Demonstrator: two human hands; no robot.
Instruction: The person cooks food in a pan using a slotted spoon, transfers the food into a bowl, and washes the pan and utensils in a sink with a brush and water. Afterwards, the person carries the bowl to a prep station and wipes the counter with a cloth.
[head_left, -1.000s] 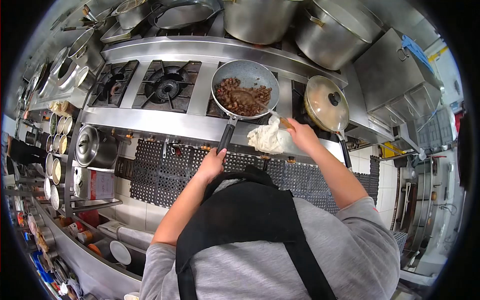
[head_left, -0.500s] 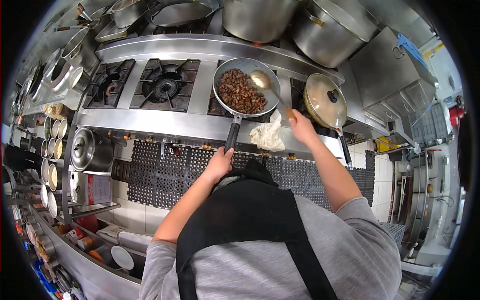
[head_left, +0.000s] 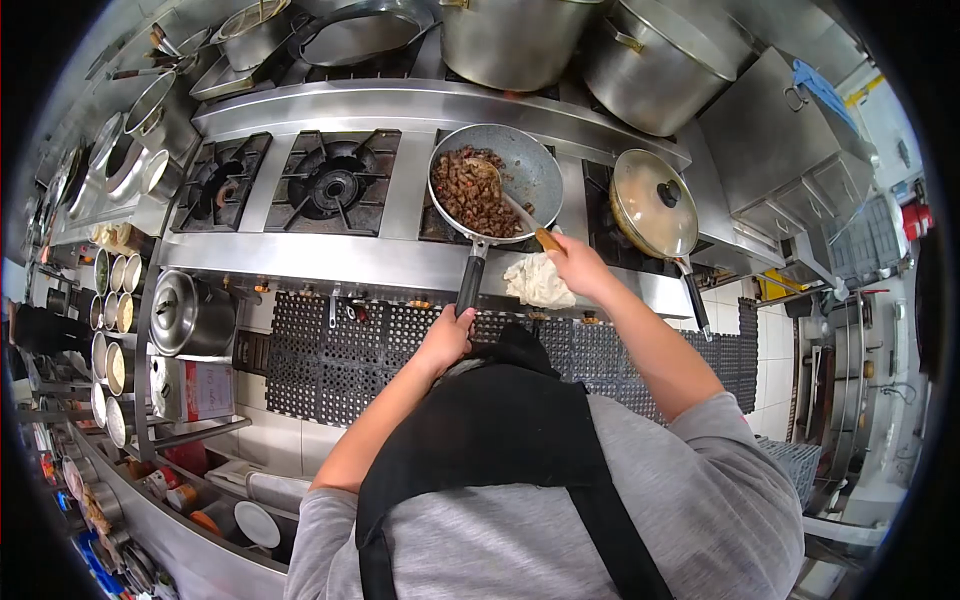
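Note:
A grey speckled frying pan [head_left: 535,165] sits on a burner, with brown chopped food [head_left: 470,195] mostly in its left half. My left hand [head_left: 447,338] is closed round the end of the pan's black handle [head_left: 470,283]. In my right hand [head_left: 577,266] is the wooden grip of a metal ladle [head_left: 522,215], whose bowl lies in the food, partly covered. A crumpled white cloth [head_left: 538,282] rests on the stove's front edge, just below my right hand.
Right of the pan stands a second pan with a glass lid [head_left: 650,205]. Large steel pots [head_left: 520,45] line the back. Left are burner grates [head_left: 335,185], a lidded pot [head_left: 185,312] and several small containers [head_left: 115,370]. A perforated black mat [head_left: 330,370] covers floor below.
The ladle has swung from the pan's right side back left into the food. My right hand has moved slightly left and down. The food has shifted up and left in the pan.

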